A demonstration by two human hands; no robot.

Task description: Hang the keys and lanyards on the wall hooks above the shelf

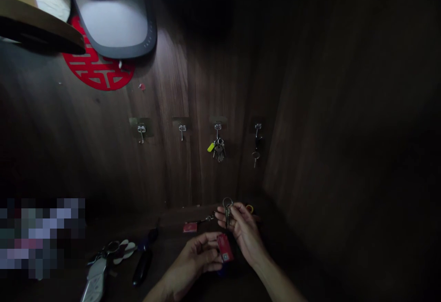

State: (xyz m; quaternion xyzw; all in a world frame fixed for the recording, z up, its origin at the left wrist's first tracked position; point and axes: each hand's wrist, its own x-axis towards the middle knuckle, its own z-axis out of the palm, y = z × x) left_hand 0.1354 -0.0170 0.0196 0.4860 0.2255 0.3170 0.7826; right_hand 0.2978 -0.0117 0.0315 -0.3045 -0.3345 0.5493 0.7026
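Observation:
My left hand (pixel 201 258) is closed around a small red rectangular tag (pixel 225 248), its fingers along the left side. Just above and to the right, my right hand (pixel 243 231) pinches a key ring (pixel 227 202) with keys (pixel 227 217) hanging from it. Whether the tag is joined to that ring I cannot tell. On the dark shelf behind my hands lies another red tag (pixel 190 227) with a small metal chain (pixel 208 218). Something yellow and round (pixel 249 209) shows partly behind my right hand.
Metal hooks line the wooden wall; one holds a key bunch (pixel 219 149) with a yellow tag, another a single key (pixel 255 157). A grey key fob (pixel 94 279) and a black fob (pixel 142 267) lie left. A cap (pixel 113 22) hangs over a red paper cutout (pixel 103 79).

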